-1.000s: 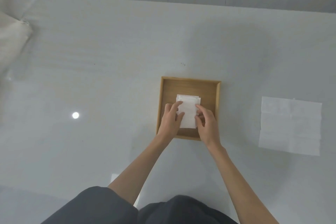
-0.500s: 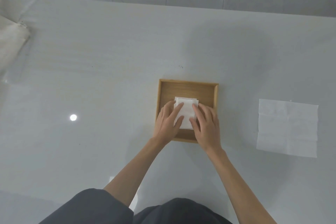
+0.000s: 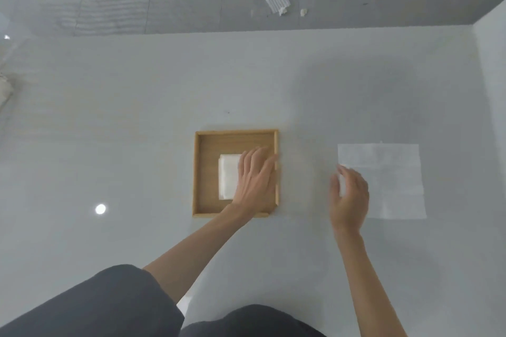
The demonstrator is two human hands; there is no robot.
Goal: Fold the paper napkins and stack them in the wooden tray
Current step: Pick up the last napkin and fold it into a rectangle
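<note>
A square wooden tray (image 3: 204, 145) lies in the middle of the white table. Inside it sits a small stack of folded white napkins (image 3: 227, 176). My left hand (image 3: 256, 178) hovers flat over the right half of the tray, fingers apart, covering the stack's right edge and holding nothing. An unfolded white napkin (image 3: 388, 172) lies flat to the right of the tray. My right hand (image 3: 349, 197) is at that napkin's left edge, fingers loosely curved and apart; whether it touches the paper I cannot tell.
The table's far edge (image 3: 246, 31) runs across the top, with grey floor beyond it carrying paper scraps (image 3: 278, 3). The table's right edge (image 3: 476, 63) is near the flat napkin. A bright light reflection (image 3: 100, 209) shows left of the tray.
Both hands were pressing on the folded stack in the tray. My right hand has left it and moved right to the flat napkin; my left hand has shifted right over the tray. The view tilted.
</note>
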